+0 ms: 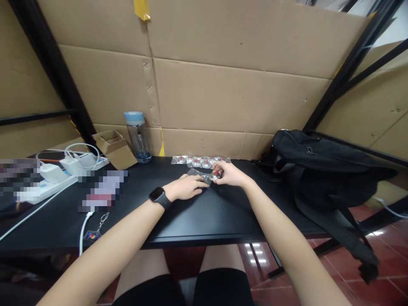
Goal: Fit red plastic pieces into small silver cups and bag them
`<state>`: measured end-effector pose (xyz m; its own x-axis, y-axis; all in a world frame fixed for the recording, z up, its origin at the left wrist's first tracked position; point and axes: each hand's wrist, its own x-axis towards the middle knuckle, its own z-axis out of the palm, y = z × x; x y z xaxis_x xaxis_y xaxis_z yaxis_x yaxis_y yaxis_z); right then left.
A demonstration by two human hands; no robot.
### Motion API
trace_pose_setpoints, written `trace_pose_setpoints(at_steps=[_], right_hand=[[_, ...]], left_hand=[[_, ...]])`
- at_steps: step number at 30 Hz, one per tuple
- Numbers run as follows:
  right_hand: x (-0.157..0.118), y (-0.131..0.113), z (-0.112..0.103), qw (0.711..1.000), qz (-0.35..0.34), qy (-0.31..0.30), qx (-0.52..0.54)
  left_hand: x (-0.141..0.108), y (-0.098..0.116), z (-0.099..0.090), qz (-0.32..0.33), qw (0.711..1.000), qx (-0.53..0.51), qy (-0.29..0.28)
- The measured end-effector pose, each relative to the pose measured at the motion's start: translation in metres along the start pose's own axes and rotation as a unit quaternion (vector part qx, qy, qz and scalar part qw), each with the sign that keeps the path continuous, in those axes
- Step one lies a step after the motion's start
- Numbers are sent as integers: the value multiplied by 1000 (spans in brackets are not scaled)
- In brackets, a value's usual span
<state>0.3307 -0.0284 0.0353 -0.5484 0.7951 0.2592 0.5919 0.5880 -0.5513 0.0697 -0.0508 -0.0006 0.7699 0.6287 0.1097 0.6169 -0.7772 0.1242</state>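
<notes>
A small round silvery metal piece with a red part [216, 175] is pinched in the fingers of my right hand [228, 173]; its exact kind is too small to make out. My left hand [186, 187], with a black watch on the wrist, is closed on a clear plastic bag [195, 172], which lies low over the table. The metal piece is beside the bag, close to my left fingertips. Behind both hands, a row of similar silvery and red pieces in clear bags [196, 162] lies along the back of the table, partly covered by my right hand.
A black table [204, 216] meets a cardboard wall [207, 93]. To the left are a water bottle [139, 140], an open cardboard box [116, 148], a white power strip [54, 182], a blurred-out phone-like item with a cable, and a keychain [92, 235]. A black bag [318, 165] is on the right.
</notes>
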Motion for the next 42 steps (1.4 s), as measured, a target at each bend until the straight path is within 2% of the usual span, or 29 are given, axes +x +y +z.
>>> trace_pose_setpoints(at_steps=[4, 14, 23, 26, 32, 35, 39, 42], right_hand=[[-1, 8, -3, 996, 17, -64, -61], [4, 8, 1, 991, 24, -84, -104], [6, 12, 10, 992, 36, -101, 65], [10, 11, 14, 996, 21, -68, 46], [15, 8, 27, 990, -14, 57, -130], [15, 5, 38, 982, 6, 82, -170], [19, 1, 56, 963, 65, 123, -230], [23, 1, 62, 957, 97, 139, -236]], left_hand=[[3, 5, 7, 14, 1000, -9, 17], [3, 10, 0, -13, 999, -35, -7], [2, 8, -2, -2, 998, -60, -27], [2, 8, -2, -5, 998, -62, -31], [0, 4, -3, -30, 997, -55, -39], [-2, 3, -5, -40, 997, -50, -52], [-6, 3, -11, -53, 996, -52, -57], [-8, -1, -16, -56, 995, -63, -49]])
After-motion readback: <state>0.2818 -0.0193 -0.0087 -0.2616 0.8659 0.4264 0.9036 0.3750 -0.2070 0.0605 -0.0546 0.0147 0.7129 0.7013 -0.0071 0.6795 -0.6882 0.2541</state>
